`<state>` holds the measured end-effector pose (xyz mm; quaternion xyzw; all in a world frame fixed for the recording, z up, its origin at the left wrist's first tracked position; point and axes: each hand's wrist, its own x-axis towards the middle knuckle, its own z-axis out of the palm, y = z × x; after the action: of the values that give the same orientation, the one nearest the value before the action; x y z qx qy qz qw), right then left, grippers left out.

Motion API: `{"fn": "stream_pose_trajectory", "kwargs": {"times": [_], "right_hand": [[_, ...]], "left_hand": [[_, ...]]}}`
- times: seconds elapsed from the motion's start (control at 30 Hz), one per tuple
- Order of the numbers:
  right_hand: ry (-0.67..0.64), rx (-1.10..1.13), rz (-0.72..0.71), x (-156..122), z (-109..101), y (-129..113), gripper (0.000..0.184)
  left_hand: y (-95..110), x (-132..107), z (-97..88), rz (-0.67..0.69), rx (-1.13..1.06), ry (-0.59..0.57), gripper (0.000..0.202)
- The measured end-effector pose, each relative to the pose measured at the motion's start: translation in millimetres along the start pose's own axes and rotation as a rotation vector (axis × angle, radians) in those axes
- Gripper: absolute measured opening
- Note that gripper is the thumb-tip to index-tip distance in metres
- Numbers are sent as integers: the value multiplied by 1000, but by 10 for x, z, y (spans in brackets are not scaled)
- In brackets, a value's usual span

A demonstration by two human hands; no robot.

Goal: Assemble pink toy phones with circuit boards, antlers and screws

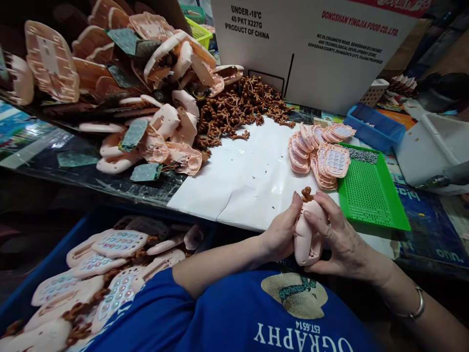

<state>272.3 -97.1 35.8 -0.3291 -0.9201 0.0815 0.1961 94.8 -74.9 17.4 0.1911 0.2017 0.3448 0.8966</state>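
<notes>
Both my hands hold one pink plastic toy-phone shell (308,234) upright just in front of the table edge. My left hand (281,233) wraps its left side with fingers closed. My right hand (339,237) grips the right side, fingertips near the top. A small brown antler-shaped piece (307,194) sticks up from the shell's top, between my fingertips. On the white sheet (242,181) beyond lies a stack of pink keypad fronts (322,151).
A heap of brown antler pieces (238,107) and a pile of pink shells with green circuit boards (146,98) fill the left. A green tray (366,190), blue bin (373,127), white box (428,146) and cardboard carton (311,49) stand right and behind. A blue crate (84,234) of finished phones sits lower left.
</notes>
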Motion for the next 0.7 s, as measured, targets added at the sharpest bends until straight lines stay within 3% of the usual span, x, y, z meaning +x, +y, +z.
{"fn": "stream_pose_trajectory", "kwargs": {"times": [0.13, 0.37, 0.7], "right_hand": [[-87, 105, 52, 11, -43, -27, 115], [109, 1, -1, -21, 135, -18, 108], [140, -84, -54, -22, 187, 8, 103]], "left_hand": [[-24, -6, -9, -3, 33, 68, 78], [-18, 11, -25, 33, 59, 53, 85], [-9, -5, -94, -33, 159, -39, 88]]}}
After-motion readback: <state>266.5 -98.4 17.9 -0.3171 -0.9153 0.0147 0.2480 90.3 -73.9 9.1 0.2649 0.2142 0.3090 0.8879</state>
